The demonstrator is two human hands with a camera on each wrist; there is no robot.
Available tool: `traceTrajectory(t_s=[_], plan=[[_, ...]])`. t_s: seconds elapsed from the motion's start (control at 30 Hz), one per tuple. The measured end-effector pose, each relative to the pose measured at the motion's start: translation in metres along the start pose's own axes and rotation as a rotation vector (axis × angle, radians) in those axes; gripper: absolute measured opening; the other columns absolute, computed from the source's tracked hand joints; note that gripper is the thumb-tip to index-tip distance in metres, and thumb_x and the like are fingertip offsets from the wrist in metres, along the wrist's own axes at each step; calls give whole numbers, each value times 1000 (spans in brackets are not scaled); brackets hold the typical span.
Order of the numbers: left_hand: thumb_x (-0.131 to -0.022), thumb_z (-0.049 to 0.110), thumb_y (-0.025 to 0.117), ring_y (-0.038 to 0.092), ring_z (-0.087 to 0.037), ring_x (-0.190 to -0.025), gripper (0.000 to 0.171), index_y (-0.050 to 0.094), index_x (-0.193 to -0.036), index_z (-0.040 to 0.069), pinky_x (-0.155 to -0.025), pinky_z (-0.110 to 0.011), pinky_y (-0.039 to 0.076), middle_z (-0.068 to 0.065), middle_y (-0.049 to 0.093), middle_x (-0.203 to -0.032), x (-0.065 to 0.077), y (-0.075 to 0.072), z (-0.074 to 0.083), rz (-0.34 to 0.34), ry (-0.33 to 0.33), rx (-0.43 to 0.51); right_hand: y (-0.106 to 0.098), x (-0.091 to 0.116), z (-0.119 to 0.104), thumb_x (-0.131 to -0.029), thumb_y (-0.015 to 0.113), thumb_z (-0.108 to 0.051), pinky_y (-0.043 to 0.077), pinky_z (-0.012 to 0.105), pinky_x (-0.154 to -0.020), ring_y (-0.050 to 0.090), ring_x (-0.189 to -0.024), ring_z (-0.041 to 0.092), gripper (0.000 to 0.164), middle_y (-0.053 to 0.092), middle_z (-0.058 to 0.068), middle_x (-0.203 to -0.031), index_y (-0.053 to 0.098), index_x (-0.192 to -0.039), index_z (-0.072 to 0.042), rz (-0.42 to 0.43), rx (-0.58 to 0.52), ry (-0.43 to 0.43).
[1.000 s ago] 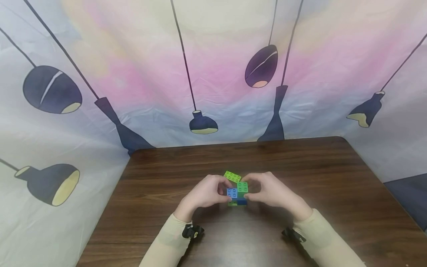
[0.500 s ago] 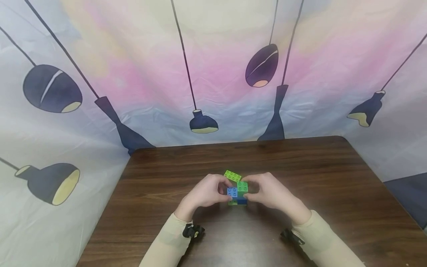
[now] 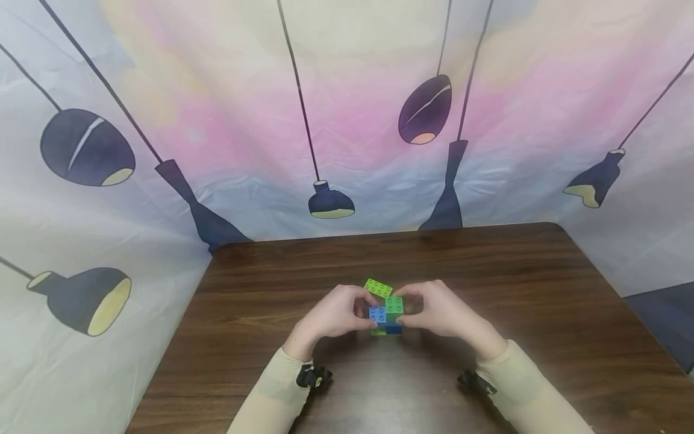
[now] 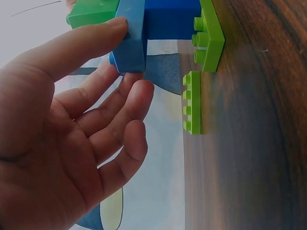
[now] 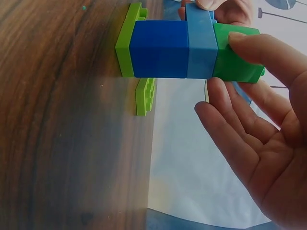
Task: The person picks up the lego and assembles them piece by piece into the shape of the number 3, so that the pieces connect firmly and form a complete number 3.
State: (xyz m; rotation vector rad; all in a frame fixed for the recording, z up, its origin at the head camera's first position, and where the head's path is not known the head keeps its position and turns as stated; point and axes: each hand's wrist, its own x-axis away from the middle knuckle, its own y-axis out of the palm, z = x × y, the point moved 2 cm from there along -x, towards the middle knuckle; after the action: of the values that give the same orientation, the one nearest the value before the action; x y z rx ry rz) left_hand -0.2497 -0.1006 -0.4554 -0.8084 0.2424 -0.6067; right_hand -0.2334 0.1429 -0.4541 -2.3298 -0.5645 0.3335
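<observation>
A small stack of toy building bricks stands on the table between my two hands. At its bottom lies a lime-green plate (image 5: pixel 125 50) with a dark blue brick (image 5: pixel 160 48) on it. Over that sits a light blue brick (image 5: pixel 201 45), jutting out to the left, and on its right part a green brick (image 5: pixel 237 67). My left hand (image 3: pixel 337 311) pinches the jutting end of the light blue brick between thumb and fingers. My right hand (image 3: pixel 441 308) grips the green brick from the right. In the left wrist view the other left fingers are loosely bent below the brick.
A second lime-green plate (image 3: pixel 378 287) lies flat just behind the stack, studs up. The brown wooden table (image 3: pixel 260 277) reaches back to a cloth backdrop (image 3: pixel 244 120) printed with hanging lamps. Both wrists carry a small black device (image 3: pixel 313 376).
</observation>
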Motion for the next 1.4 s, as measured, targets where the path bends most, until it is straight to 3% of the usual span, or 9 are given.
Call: traceTrajectory(t_s=[0.57,0.87,1.07,1.4], plan=[[-87,21,91,59,-9,-68,29,79,-112,14,-57,-26,48,8,66,-81,1,0,-1,-4,5,-12,4,-1,9,-86,90,-13,60,29,-79,73,-92,7,41,75,-8,-110,75,-124,-18,-14,-62,-26],[-87,20,91,59,-8,-69,28,78,-110,13,-58,-26,48,8,66,-81,1,-3,-2,-2,30,-44,4,-1,8,-89,88,-11,61,32,-88,71,-111,15,49,73,-2,-128,71,-135,-16,-38,-96,-73],[-86,19,92,59,-10,-70,28,78,-110,12,-59,-27,48,2,69,-84,4,-8,-3,-4,12,-33,0,-1,8,-88,88,-12,60,31,-88,71,-107,14,56,74,-4,-124,67,-140,-12,-40,-102,-64],[-86,18,92,58,-12,-71,30,77,-111,10,-58,-28,48,0,69,-85,7,-14,-6,-13,-12,-29,-6,-2,13,-90,86,-11,60,35,-89,71,-106,16,51,75,3,-124,69,-138,-10,9,-75,-49]])
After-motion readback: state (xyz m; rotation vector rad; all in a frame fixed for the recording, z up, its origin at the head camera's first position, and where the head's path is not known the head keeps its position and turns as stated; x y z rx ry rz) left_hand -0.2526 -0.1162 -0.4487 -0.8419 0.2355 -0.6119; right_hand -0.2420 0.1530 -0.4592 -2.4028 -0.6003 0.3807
